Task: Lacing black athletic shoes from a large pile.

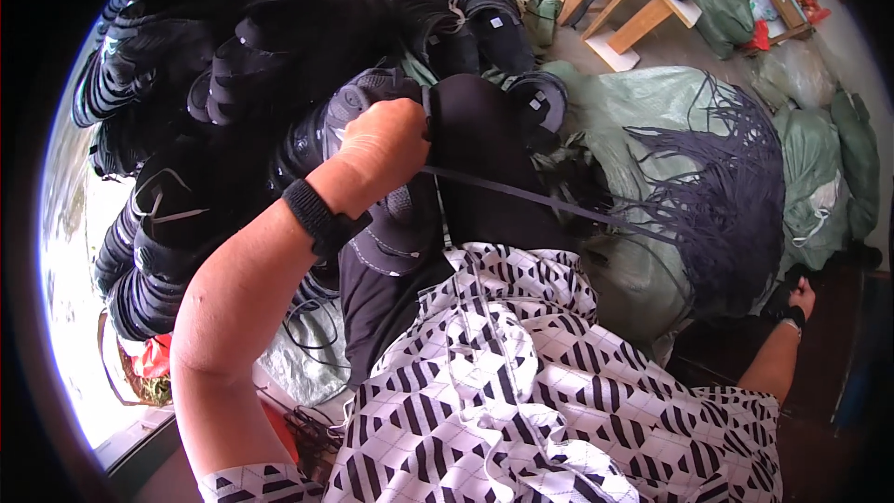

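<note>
My left hand (386,142) is closed in a fist over my lap, gripping one end of a dark fabric strip (531,192). The strip runs slantwise across my black-clad thigh to a heap of similar strips (736,214) on the right. Below the fist, dark shoe uppers (386,247) with light stitching along the edge lie against my leg. Out at the far right, my right hand (801,299) has its fingers curled in beside a small black thing (784,296); what it holds, if anything, is too small to make out.
Bundles of black shoe uppers (251,56) are piled high at the left, with more stacks (466,14) ahead. Green woven sacks (615,102) lie under the strips. A wooden stool (633,14) stands at the back right. Thin cords (312,331) trail at the lower left.
</note>
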A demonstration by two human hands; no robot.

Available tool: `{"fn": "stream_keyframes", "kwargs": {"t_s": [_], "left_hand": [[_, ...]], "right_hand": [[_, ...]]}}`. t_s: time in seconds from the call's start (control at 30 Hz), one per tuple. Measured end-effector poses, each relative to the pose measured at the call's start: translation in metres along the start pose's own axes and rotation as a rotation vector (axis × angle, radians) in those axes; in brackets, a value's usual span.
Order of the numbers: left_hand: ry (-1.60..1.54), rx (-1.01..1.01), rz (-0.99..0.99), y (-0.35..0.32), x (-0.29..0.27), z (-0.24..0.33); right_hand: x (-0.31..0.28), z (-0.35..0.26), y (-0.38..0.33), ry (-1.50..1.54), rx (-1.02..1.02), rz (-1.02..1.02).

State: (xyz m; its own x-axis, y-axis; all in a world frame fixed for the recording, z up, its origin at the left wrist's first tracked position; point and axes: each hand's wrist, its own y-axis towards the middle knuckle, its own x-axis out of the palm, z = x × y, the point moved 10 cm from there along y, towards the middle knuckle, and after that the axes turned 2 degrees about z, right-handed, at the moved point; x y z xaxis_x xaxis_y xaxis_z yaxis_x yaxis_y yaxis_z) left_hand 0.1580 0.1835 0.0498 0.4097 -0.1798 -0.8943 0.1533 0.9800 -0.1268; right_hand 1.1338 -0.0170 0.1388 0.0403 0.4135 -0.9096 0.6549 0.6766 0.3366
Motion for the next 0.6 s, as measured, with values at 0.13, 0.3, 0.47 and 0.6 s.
{"fn": "stream_keyframes", "kwargs": {"t_s": [0.13,0.3,0.47,0.6], "left_hand": [[0.21,0.04,-0.164,0.0,0.016,0.015],[0.345,0.044,-0.467,0.002,0.027,0.017],[-0.096,0.014,-0.486,0.005,0.029,-0.004],[-0.306,-0.088,-0.482,0.002,0.02,-0.011]], "right_hand": [[0.025,0.026,-0.01,-0.327,0.212,-0.084],[0.09,-0.115,-0.038,-0.075,-0.343,-0.253],[0.149,-0.507,-0.24,1.14,-0.17,-0.938],[0.135,-0.672,-0.396,0.987,-0.38,-1.324]]}}
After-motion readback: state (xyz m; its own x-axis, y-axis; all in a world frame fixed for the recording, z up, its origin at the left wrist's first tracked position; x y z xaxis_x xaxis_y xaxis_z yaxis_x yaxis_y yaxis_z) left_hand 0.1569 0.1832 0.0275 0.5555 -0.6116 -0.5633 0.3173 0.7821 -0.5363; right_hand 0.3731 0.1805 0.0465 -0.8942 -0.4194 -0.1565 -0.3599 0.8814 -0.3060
